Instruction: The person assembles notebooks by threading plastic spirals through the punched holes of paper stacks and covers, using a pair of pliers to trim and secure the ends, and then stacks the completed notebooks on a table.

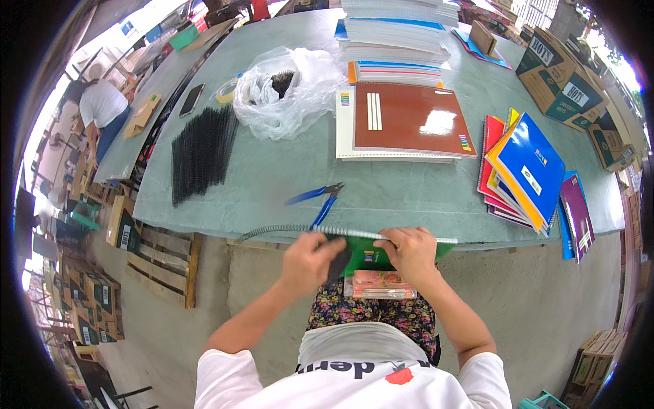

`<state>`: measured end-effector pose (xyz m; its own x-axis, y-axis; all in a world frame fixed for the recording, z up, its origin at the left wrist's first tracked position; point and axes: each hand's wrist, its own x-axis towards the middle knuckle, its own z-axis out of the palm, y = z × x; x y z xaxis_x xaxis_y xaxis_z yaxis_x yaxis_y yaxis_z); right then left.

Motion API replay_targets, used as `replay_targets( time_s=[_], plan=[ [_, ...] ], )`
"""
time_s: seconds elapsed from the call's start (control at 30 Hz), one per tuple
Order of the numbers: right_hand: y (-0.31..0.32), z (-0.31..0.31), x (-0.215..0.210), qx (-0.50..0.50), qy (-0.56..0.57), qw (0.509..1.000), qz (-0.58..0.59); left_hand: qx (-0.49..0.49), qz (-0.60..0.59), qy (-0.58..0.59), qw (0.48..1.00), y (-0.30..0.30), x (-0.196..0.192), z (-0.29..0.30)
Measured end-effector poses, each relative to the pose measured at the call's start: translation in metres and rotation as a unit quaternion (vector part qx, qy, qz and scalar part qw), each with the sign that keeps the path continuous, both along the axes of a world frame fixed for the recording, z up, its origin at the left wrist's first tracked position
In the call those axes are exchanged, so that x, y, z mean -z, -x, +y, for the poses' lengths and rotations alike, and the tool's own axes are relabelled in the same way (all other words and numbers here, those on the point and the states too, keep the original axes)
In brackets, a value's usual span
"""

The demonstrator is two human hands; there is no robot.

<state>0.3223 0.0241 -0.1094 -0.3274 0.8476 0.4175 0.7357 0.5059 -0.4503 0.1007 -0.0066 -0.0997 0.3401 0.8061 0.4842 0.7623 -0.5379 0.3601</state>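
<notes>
Fingers (pixel 387 240) on notebook (pixel 373 258) edge

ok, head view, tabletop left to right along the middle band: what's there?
black spiral coils → clear plastic bag → blue-handled pliers → brown-cover notebook → fanned coloured notebooks

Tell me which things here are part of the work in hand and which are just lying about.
In use: left hand, right hand, spiral wire, green notebook.
Lying about: blue pliers, black coils, plastic bag, brown notebook, blue notebooks.
</notes>
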Motion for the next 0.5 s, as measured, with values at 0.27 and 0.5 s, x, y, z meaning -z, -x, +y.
replay_targets(
  time_s=[0.27, 0.5],
  plan=[
    [-0.006, -0.004, 0.0, 0.019, 0.005, 1.0, -0.005, 0.071, 0.004, 0.074, 0.995, -0.007, 0.015, -0.004],
    [-0.011, -0.007, 0.005, 0.018, 0.009, 1.0, 0.01, 0.037, -0.053, 0.065, 0.996, -0.029, -0.005, 0.009]
  ],
)
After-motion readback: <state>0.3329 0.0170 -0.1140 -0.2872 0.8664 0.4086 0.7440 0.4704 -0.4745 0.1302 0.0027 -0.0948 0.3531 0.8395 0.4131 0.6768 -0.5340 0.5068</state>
